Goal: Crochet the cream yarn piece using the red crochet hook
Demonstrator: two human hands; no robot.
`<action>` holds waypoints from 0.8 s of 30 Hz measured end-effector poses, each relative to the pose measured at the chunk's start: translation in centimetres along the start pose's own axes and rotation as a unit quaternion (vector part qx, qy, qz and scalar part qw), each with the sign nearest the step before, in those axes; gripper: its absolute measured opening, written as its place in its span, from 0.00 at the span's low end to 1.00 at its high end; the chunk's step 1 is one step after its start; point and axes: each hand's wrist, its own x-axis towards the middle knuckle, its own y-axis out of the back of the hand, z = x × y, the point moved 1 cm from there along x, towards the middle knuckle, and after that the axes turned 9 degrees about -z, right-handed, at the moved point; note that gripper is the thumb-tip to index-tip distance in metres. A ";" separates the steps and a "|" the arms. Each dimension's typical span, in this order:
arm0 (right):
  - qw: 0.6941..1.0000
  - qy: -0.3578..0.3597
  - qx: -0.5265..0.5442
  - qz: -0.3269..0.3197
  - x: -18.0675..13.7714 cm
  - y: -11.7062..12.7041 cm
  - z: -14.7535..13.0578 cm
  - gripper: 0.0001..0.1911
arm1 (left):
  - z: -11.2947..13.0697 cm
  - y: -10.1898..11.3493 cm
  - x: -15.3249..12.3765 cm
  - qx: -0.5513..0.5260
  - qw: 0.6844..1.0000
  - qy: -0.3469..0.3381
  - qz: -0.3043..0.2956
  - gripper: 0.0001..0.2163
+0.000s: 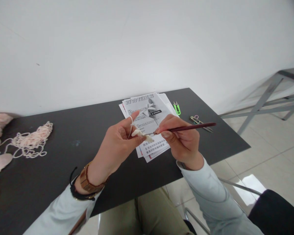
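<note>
Head view: both hands [117, 140] raised, crochet hook [186, 128] level.

I see both forearms rising from six o'clock, sleeves pale. My left hand [119, 140] sits at center, wrist bent, index finger stretched toward one o'clock, thumb pinched against the middle finger. My right hand [182, 140], at its three o'clock, curls closed, thumb and fingertips pressed together.
</note>
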 end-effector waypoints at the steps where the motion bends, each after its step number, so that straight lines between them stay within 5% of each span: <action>1: 1.000 0.014 -0.014 -0.013 0.1 0.0 0.0 0.06 | 0.0 0.1 0.0 0.022 1.000 -0.007 0.008 0.39; 6: 0.995 0.065 -0.065 -0.044 0.3 -0.3 0.2 0.05 | -0.3 0.3 0.3 0.053 0.998 -0.023 0.028 0.38; 15: 0.987 -0.101 0.093 0.084 0.1 -0.5 1.4 0.07 | -0.7 -0.3 0.1 -0.088 0.996 -0.006 -0.008 0.40; 24: 0.967 -0.115 0.166 0.154 0.2 -1.0 1.8 0.08 | -0.8 -0.3 0.1 -0.097 0.995 0.000 -0.029 0.39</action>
